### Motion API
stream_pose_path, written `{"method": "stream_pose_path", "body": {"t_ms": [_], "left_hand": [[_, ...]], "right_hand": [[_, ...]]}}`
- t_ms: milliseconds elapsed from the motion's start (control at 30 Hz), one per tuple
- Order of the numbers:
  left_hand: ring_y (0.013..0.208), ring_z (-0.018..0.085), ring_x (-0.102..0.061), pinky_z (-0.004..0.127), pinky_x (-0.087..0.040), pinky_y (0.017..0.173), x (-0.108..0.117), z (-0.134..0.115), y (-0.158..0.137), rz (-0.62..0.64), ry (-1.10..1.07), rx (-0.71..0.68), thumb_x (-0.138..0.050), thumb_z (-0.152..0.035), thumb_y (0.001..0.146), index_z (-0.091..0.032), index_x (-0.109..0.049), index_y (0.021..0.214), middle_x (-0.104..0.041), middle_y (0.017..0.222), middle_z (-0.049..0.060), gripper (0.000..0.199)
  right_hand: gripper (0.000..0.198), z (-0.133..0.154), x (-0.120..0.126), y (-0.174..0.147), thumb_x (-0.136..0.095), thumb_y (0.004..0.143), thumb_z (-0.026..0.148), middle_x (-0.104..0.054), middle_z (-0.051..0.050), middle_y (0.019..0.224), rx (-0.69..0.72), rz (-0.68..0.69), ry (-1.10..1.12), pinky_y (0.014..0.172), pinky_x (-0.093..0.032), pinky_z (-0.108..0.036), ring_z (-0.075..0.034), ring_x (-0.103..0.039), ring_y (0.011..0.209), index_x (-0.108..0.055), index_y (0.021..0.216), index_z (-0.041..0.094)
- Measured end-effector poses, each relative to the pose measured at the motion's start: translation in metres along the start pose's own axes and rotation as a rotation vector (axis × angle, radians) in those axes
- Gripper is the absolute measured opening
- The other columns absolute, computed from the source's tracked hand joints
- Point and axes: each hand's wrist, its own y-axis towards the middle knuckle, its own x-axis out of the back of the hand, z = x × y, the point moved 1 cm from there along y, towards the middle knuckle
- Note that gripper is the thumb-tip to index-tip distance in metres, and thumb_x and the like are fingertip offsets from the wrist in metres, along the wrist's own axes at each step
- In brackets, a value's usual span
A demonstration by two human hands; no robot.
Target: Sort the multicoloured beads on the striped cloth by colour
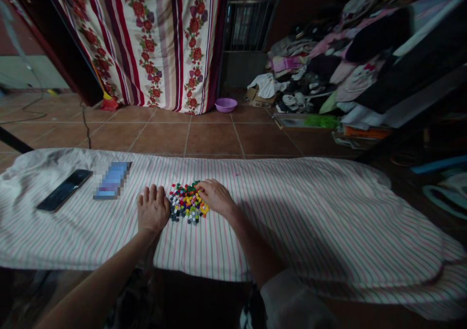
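A heap of small multicoloured pieces (pixel 188 200), like tiny cubes or beads, is spread on a striped cloth (pixel 292 212). Flat on the cloth at the heap's left side lies my left hand (pixel 153 205), its fingers stretched forward and its thumb side close to the pieces. My right hand (pixel 216 196) reaches over the heap's upper right edge. Its fingers are bent and drawn together at the pieces there; whatever is between the fingertips is too small and hidden to make out.
A dark phone (pixel 64 190) and a blurred-out flat blue item (pixel 112 180) lie on the cloth to the left. Beyond the far edge are a tiled floor (pixel 211 134), a purple basin (pixel 226 105), a floral curtain (pixel 146 42) and piled clothes (pixel 339 61).
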Motion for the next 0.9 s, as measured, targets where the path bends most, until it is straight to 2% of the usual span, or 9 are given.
{"method": "stream_pose_path", "body": {"t_ms": [133, 267, 367, 533, 700, 900], "left_hand": [[0.139, 0.038, -0.044, 0.052, -0.034, 0.111, 0.001, 0.000, 0.000, 0.012, 0.015, -0.013, -0.029, -0.031, 0.095, -0.009, -0.057, 0.135, -0.055, 0.145, 0.020, 0.054], [0.139, 0.038, -0.044, 0.052, -0.034, 0.111, 0.004, -0.001, 0.000, 0.014, 0.014, -0.019, -0.028, -0.032, 0.095, -0.009, -0.058, 0.134, -0.055, 0.144, 0.021, 0.054], [0.139, 0.039, -0.043, 0.053, -0.033, 0.112, 0.003, -0.001, 0.000, 0.021, 0.011, -0.017, -0.026, -0.032, 0.096, -0.007, -0.058, 0.135, -0.054, 0.145, 0.022, 0.056], [0.141, 0.036, -0.041, 0.051, -0.031, 0.113, 0.000, 0.000, -0.001, 0.001, 0.006, -0.012, -0.028, -0.032, 0.095, -0.010, -0.057, 0.136, -0.053, 0.146, 0.020, 0.054], [0.138, 0.035, -0.043, 0.052, -0.033, 0.111, 0.000, 0.001, -0.002, -0.013, 0.019, -0.036, -0.027, -0.033, 0.095, -0.010, -0.057, 0.135, -0.055, 0.144, 0.020, 0.055], [0.138, 0.035, -0.044, 0.051, -0.033, 0.112, 0.003, -0.001, -0.002, -0.007, 0.031, -0.023, -0.023, -0.033, 0.095, -0.010, -0.057, 0.134, -0.055, 0.144, 0.020, 0.057]], "right_hand": [[0.025, -0.015, 0.007, 0.002, -0.053, 0.093, 0.013, -0.072, -0.006, 0.101, -0.018, -0.102, 0.064, 0.088, -0.046, -0.027, -0.017, -0.064, 0.096, -0.074, 0.104, 0.022], [0.027, -0.044, 0.020, 0.002, -0.052, 0.090, 0.011, -0.071, -0.006, 0.103, -0.134, -0.223, 0.088, 0.087, -0.048, -0.027, -0.017, -0.065, 0.096, -0.074, 0.102, 0.021], [0.025, -0.075, 0.033, -0.004, -0.053, 0.089, 0.013, -0.071, -0.005, 0.099, -0.278, -0.358, 0.081, 0.084, -0.049, -0.027, -0.017, -0.065, 0.091, -0.073, 0.099, 0.022], [0.020, -0.125, 0.052, -0.025, -0.053, 0.086, 0.018, -0.073, -0.006, 0.093, -0.594, -0.576, 0.033, 0.080, -0.048, -0.029, -0.019, -0.065, 0.085, -0.070, 0.095, 0.021], [0.014, -0.147, 0.055, -0.039, -0.053, 0.084, 0.021, -0.073, -0.007, 0.090, -0.737, -0.622, 0.009, 0.077, -0.046, -0.029, -0.020, -0.065, 0.084, -0.066, 0.091, 0.020], [0.013, -0.151, 0.047, -0.043, -0.053, 0.085, 0.022, -0.073, -0.007, 0.086, -0.758, -0.597, -0.041, 0.075, -0.045, -0.028, -0.020, -0.065, 0.083, -0.066, 0.088, 0.020]]}}
